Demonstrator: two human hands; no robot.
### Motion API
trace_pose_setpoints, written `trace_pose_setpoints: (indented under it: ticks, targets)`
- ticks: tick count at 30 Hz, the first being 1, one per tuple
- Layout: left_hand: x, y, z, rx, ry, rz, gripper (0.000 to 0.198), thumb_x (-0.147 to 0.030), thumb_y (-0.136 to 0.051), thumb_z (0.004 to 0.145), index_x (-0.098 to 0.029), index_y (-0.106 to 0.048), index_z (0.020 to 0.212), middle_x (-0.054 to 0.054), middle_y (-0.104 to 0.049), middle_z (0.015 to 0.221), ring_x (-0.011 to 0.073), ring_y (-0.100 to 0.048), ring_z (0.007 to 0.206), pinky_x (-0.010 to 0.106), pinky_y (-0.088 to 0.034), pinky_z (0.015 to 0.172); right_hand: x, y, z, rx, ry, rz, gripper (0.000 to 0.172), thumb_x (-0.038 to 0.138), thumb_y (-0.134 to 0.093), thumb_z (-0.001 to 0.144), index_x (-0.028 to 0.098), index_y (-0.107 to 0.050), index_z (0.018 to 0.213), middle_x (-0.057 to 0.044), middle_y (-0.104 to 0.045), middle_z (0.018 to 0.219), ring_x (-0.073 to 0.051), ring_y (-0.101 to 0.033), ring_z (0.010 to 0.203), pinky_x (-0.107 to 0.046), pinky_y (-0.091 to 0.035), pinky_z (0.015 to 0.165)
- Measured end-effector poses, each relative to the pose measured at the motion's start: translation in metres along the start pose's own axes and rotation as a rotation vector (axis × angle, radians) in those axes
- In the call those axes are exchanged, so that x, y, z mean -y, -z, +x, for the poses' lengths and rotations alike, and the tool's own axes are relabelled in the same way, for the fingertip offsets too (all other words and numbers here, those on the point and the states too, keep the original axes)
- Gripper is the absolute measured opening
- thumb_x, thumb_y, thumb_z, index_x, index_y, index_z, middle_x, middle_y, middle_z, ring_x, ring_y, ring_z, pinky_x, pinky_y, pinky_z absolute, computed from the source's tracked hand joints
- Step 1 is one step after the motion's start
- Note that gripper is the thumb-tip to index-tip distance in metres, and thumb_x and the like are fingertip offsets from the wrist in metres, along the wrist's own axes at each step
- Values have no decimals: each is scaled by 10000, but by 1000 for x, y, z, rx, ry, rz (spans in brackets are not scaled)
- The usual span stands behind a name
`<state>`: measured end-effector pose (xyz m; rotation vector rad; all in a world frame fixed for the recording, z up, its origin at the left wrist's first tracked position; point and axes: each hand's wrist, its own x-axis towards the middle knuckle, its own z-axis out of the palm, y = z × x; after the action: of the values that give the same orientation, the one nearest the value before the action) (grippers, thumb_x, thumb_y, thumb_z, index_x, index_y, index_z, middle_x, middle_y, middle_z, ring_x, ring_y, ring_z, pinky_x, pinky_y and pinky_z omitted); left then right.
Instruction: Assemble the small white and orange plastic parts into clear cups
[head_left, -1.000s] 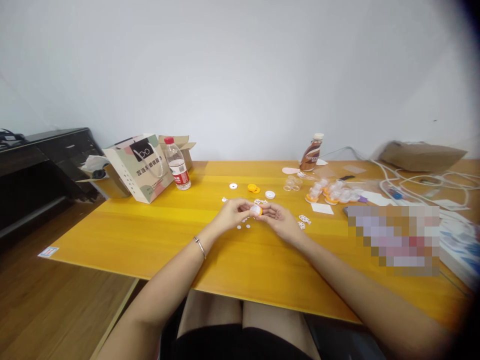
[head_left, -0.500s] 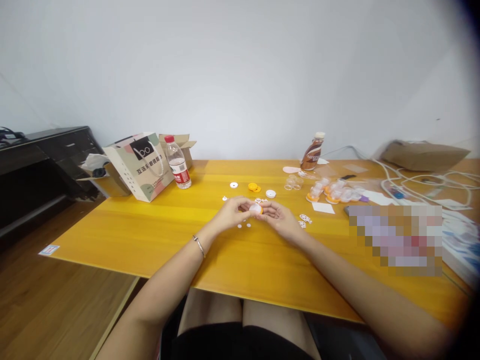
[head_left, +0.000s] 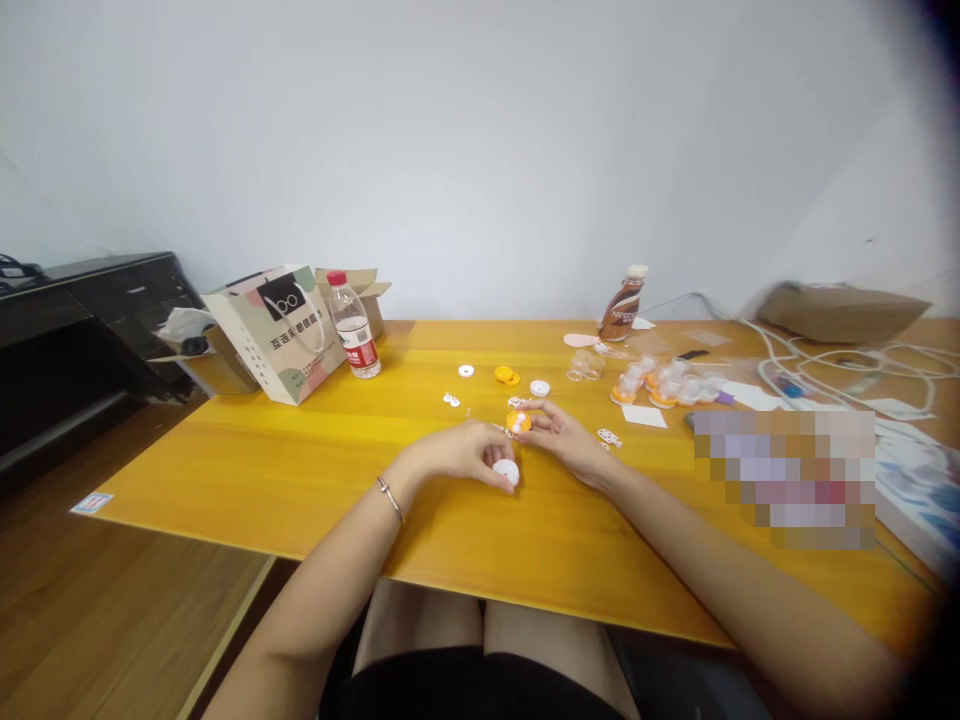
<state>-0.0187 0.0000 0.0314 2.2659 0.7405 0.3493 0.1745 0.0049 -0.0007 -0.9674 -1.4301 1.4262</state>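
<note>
Thumb and fingers of your left hand (head_left: pixel 471 452) pinch a white disc (head_left: pixel 506 473) over the table (head_left: pixel 555 560). Your right hand (head_left: pixel 568 442) holds an orange disc (head_left: pixel 513 420) by its edge, between thumb and fingers, with small pale bits (head_left: pixel 520 422) in it. The two discs are near each other, not touching. Farther back lie two orange lids (head_left: pixel 504 374), between a white ring (head_left: pixel 466 371) and a white lid (head_left: pixel 539 388).

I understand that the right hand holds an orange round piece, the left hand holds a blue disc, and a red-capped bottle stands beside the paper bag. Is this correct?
Not entirely: the head view shows that the left hand holds a white disc, not a blue one. The right hand does hold an orange round piece, and a red-capped bottle stands beside the paper bag.
</note>
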Motion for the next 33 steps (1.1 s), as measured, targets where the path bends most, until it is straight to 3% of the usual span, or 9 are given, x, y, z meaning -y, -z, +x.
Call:
trace_pose_setpoints:
  ticks: [5, 8, 11, 13, 24, 33]
  targets:
    - [-1, -11, 3, 32, -33, 101, 260, -334, -711, 584, -161, -632, 761, 6, -588, 688, 104, -523, 590, 192, -376, 525, 2, 4, -1, 19, -29, -17, 389, 248, -655, 621, 215, -524, 986, 17, -626, 760, -133, -602, 743, -333, -436, 790]
    - [-2, -5, 3, -158, -53, 162, 272, -401, -626, 681, -172, -624, 827, 19, -593, 725, 119, -534, 647, 210, -400, 594, 2, 4, 0, 23, -34, -18, 361, 256, -647, 629, 219, -537, 971, 15, -629, 768, -130, -595, 741, -325, -433, 786]
    - [1, 0, 6, -396, -82, 280, 221, -336, -495, 801, -177, -612, 900, 42, -590, 797, 133, -539, 738, 234, -404, 692, 1, 3, -1, 38, -44, -9, 304, 273, -635, 647, 216, -557, 935, 7, -626, 772, -125, -588, 733, -312, -435, 768]
    - [4, 1, 9, -452, -114, 358, 218, -285, -462, 823, -179, -606, 948, 59, -587, 850, 146, -537, 796, 246, -393, 728, 1, 2, -1, 61, -57, -19, 282, 284, -630, 657, 203, -563, 919, 8, -608, 734, -120, -579, 704, -299, -440, 732]
    - [17, -1, 13, -247, -260, 513, 210, -291, -452, 838, -229, -643, 899, 58, -620, 897, 150, -561, 829, 259, -344, 766, 6, 1, -8, 284, -20, -117, 329, 321, -638, 668, 211, -454, 918, 49, -548, 671, -87, -513, 609, -252, -408, 638]
    - [9, -3, 13, -223, -492, 841, 277, -226, -332, 886, -172, -603, 875, 65, -632, 819, 126, -562, 746, 267, -396, 697, 11, 19, -7, 462, -57, -135, 364, 324, -619, 709, 212, -400, 978, 24, -578, 766, -76, -530, 634, -261, -418, 662]
